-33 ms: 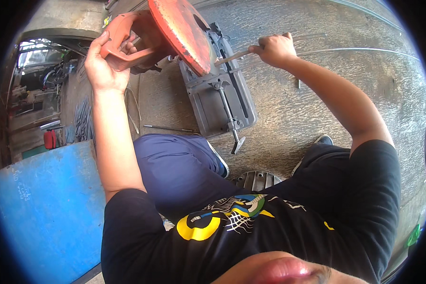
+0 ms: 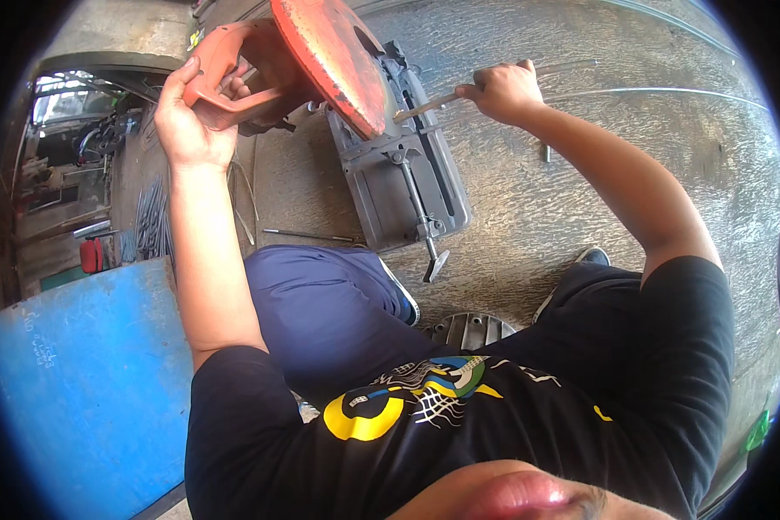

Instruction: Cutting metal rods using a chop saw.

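An orange chop saw stands on the concrete floor in front of me, its round orange blade guard (image 2: 329, 52) raised above a grey base (image 2: 407, 191) with a screw vise (image 2: 425, 230). My left hand (image 2: 191, 121) is closed around the saw's orange handle (image 2: 234, 78). My right hand (image 2: 503, 91) grips a thin metal rod (image 2: 425, 106). The rod's near end lies across the base, right under the guard. My knees, in blue trousers, are bent just behind the saw.
A blue panel (image 2: 78, 381) fills the lower left. Loose thin rods (image 2: 308, 234) lie on the floor left of the base, and a bundle of rods (image 2: 152, 221) lies further left by a red can (image 2: 91, 254). Long rods (image 2: 667, 91) cross the concrete at upper right.
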Demonstrator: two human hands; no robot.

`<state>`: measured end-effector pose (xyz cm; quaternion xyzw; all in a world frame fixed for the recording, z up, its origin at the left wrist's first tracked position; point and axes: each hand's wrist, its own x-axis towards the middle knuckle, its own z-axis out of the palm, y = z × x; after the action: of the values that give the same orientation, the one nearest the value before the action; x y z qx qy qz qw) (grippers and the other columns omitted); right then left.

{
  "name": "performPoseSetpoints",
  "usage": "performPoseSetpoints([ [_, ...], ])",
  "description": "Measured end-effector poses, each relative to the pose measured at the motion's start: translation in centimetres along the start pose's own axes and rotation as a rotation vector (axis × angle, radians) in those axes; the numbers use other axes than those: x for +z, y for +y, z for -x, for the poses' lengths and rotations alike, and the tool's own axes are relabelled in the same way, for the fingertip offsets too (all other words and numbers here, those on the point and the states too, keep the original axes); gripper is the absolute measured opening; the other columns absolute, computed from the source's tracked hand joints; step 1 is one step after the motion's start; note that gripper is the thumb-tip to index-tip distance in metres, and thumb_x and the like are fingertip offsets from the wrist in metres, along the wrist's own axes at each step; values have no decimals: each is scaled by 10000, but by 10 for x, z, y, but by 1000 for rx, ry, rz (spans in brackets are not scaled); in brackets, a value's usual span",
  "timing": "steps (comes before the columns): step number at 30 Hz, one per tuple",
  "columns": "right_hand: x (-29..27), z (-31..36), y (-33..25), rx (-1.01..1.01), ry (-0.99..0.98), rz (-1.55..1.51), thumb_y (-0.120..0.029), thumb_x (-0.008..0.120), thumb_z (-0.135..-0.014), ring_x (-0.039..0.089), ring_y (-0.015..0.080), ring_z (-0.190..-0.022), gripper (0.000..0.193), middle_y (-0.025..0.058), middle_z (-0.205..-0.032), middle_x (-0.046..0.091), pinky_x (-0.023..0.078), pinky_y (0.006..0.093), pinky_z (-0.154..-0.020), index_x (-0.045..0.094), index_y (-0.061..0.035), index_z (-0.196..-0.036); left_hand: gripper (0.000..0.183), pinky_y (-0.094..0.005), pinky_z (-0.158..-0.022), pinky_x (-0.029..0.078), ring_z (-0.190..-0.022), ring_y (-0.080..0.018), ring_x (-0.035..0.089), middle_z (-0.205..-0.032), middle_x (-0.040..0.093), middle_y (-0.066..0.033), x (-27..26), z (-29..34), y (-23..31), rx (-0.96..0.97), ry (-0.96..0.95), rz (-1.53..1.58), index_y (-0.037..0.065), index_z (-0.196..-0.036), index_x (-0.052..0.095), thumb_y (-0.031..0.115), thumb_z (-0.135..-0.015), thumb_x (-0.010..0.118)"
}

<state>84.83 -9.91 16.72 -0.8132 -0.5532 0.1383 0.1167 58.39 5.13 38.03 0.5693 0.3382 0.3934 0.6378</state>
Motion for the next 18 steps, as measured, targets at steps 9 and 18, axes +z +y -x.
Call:
performPoseSetpoints([
  [9,1,-1,1,-16,19,16,-573,466,-886,611,199,-789,493,39,-708,632,312,445,-924,671,-130,-819,443,-361,-719,490,-862,-268,588,-989,591,-176,4,2,0,-11,3,17,-63,-1153,506,252,-844,552],
  [18,4,-3,1,-25,48,-8,-552,485,-887,597,200,-756,486,31,-679,615,300,473,-941,651,-114,-757,510,-407,-766,503,-907,-330,584,-1047,571,-249,1,0,0,0,17,22,-125,-1206,434,246,-869,527],
])
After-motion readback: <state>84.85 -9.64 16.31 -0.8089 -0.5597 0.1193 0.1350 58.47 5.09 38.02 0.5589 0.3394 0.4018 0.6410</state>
